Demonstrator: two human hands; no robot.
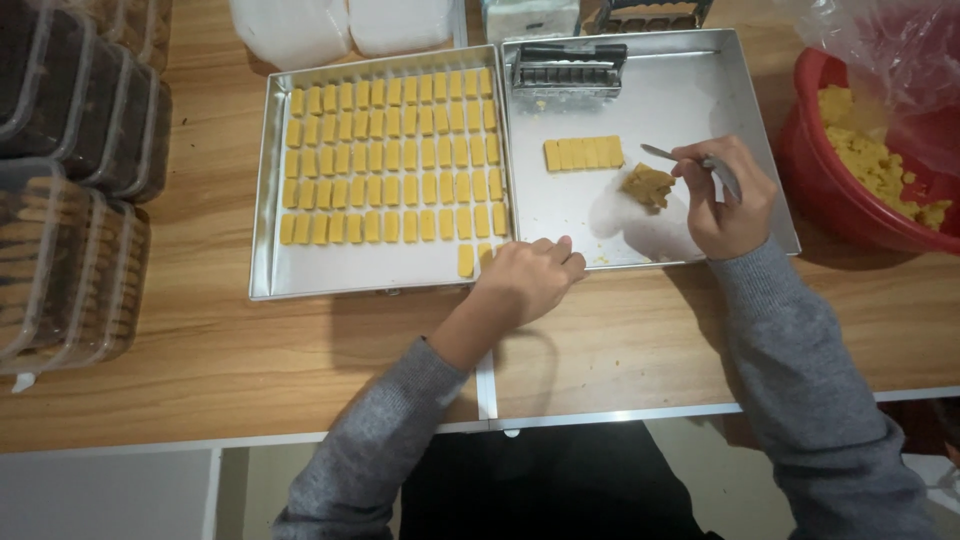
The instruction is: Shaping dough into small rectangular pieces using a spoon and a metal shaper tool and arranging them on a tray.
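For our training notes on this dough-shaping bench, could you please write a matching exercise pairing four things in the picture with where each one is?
Things:
1. red bowl
2. metal cutter
3. clear lidded tubs
4. thin metal tool

Places:
A. at the top of the right tray
B. stacked at the left edge of the table
C. held in the right hand
D. right of both trays, holding crumbly yellow dough

Pairs: 1-D, 2-A, 3-B, 4-C
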